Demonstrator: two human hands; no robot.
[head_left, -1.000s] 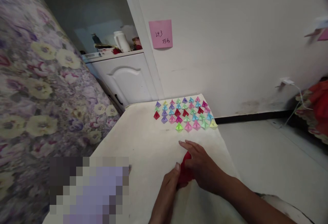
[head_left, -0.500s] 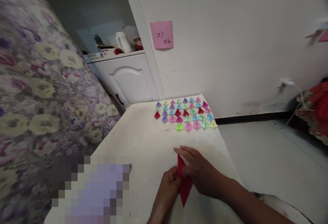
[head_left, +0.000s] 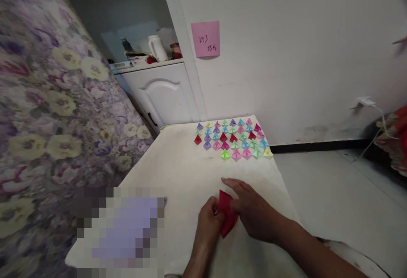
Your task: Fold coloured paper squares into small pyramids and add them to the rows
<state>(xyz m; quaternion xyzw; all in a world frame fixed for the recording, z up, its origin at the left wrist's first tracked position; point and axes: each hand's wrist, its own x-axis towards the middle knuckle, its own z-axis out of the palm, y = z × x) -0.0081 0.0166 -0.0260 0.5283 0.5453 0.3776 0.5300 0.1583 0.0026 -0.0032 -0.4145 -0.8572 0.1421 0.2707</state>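
A red piece of folded paper point(head_left: 227, 215) is between my two hands, low over the near part of the table. My left hand point(head_left: 208, 222) pinches its left edge, fingers curled in. From the right, my right hand point(head_left: 256, 211) presses its thumb on the paper, the other fingers stretched out beyond its upper edge. The fingertips behind the paper are hidden. Farther off lie several small folded paper pieces in rows, among them a lime green one point(head_left: 225, 155), a yellow one point(head_left: 267, 153) and a dark red one point(head_left: 197, 140).
The cream-covered table point(head_left: 178, 163) reaches to the wall. A blurred-out purple patch point(head_left: 127, 223) covers its left side. A floral curtain point(head_left: 63, 112) hangs at the left beside a white cabinet point(head_left: 168, 95). A pink note point(head_left: 206, 40) sticks to the wall; a plugged-in charger point(head_left: 366, 101) is at right.
The red paper has gone from a long pointed shape to a shorter, more compact one, its lower tip turned up. Both hands stay on it. The view has shifted slightly.
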